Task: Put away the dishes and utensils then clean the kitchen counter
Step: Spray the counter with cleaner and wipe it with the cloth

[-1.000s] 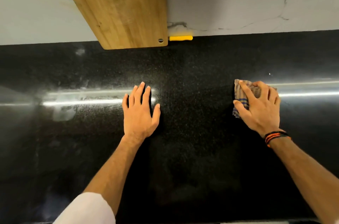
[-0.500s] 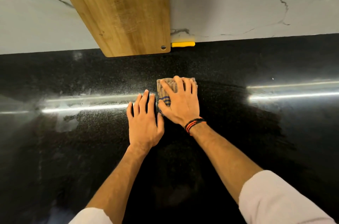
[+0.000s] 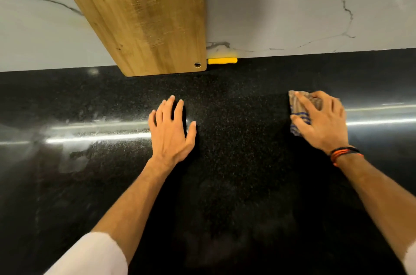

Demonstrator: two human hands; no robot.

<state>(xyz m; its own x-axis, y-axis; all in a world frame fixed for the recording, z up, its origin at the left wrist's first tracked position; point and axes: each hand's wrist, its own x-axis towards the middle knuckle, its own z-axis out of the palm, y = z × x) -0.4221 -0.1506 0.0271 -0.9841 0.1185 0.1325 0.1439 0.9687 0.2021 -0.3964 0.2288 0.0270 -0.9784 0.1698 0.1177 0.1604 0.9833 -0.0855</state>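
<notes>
A black speckled kitchen counter (image 3: 236,162) fills the lower view. My right hand (image 3: 324,121) presses a folded brown cloth with blue stripes (image 3: 298,108) flat against the counter at the right, fingers spread over it and thumb at its near edge. My left hand (image 3: 171,130) rests palm down on the counter near the middle, fingers straight and holding nothing. Pale smears and streaks show on the counter left of my left hand.
A wooden cutting board (image 3: 144,15) leans against the white marble wall (image 3: 292,4) at the back. A yellow handle (image 3: 222,61) pokes out behind the board's right corner, on the counter's back edge.
My right hand slid the cloth from beside my left hand out to the right across the counter. My left hand stayed in place.
</notes>
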